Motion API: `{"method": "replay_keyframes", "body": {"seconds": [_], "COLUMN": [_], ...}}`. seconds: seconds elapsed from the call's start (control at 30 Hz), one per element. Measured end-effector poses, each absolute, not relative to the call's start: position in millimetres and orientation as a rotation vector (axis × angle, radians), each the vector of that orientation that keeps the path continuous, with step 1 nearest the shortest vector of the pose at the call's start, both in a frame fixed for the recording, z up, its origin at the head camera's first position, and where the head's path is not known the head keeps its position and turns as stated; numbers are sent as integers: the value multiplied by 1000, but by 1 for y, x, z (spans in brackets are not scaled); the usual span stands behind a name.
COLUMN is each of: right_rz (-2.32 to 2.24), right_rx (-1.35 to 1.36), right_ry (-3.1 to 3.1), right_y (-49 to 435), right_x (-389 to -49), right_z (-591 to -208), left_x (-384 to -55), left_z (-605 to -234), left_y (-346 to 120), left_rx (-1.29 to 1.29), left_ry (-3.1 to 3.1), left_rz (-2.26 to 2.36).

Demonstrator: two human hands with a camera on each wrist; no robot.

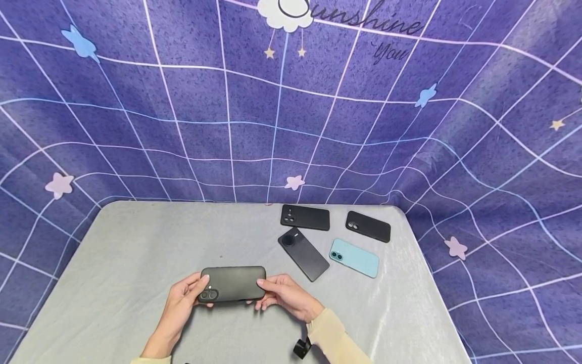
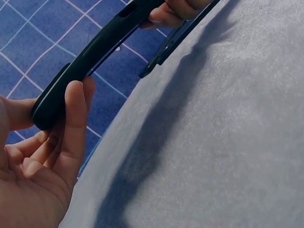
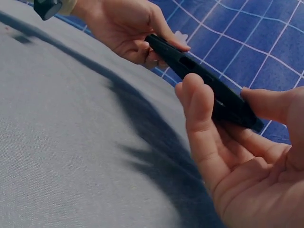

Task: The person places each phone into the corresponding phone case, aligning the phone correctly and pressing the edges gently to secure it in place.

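Note:
A dark phone case (image 1: 236, 284) is held lengthwise above the near part of the table, its back facing up and its camera corner at the left. My left hand (image 1: 179, 306) pinches the camera end, thumb on the back and fingers underneath. On the opposite end, my right hand (image 1: 293, 297) grips the case in the same way. A cutout shows along the edge of the case (image 3: 213, 90) in the right wrist view. Seen from the left wrist, the case (image 2: 90, 57) is edge-on above its shadow. Whether a phone sits inside it I cannot tell.
Toward the back right of the grey-covered table (image 1: 136, 242) lie a black phone case (image 1: 309, 217), another black case (image 1: 370, 227), a dark grey phone (image 1: 306, 255) and a light blue phone (image 1: 356, 259). A purple gridded curtain (image 1: 250, 136) surrounds the table's back and sides.

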State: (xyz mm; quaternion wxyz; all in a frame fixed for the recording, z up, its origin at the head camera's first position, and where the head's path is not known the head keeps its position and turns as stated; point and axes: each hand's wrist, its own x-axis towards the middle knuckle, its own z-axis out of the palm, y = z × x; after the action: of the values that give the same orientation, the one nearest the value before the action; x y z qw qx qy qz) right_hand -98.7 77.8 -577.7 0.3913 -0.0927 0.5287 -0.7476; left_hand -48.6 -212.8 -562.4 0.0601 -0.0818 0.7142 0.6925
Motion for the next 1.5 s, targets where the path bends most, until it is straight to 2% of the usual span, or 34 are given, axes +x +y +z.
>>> {"method": "replay_keyframes", "body": {"seconds": [1.5], "right_rz": [-1899], "right_rx": [-293], "right_ry": [1415], "right_y": [70], "right_x": [-96], "right_z": [-576], "left_x": [-50], "left_z": [-560], "left_y": [-213], "left_rx": [-293], "left_ry": [2153], "left_rz": [2151]}}
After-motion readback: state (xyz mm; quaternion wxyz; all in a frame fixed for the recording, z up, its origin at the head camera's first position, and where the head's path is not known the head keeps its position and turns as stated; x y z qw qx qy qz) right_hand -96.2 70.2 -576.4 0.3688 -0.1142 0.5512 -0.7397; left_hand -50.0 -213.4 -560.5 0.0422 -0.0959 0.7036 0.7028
